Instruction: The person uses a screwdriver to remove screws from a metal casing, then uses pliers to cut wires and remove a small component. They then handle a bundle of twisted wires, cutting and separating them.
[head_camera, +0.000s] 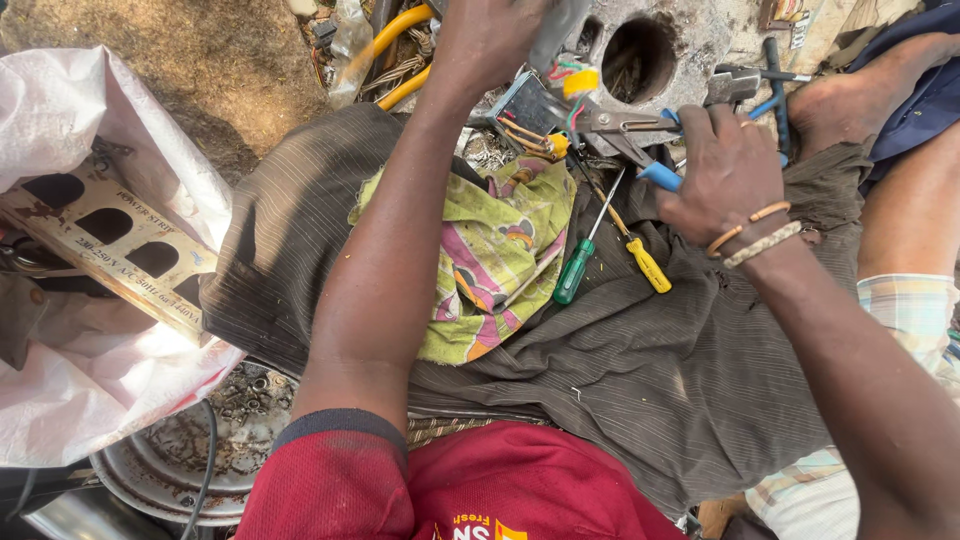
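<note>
Blue-handled pliers (630, 135) gripped in right hand (725, 165), biting wires (530, 135).

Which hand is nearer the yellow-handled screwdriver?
Right. The right hand grips blue-handled pliers just above the yellow-handled screwdriver; the left hand is farther up-left.

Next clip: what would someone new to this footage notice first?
Top centre, the right hand squeezes blue-handled pliers onto a small wired part that the left hand steadies. Just below, a green screwdriver and a yellow screwdriver lie on the dark striped cloth, beside a bright green patterned rag.
</note>
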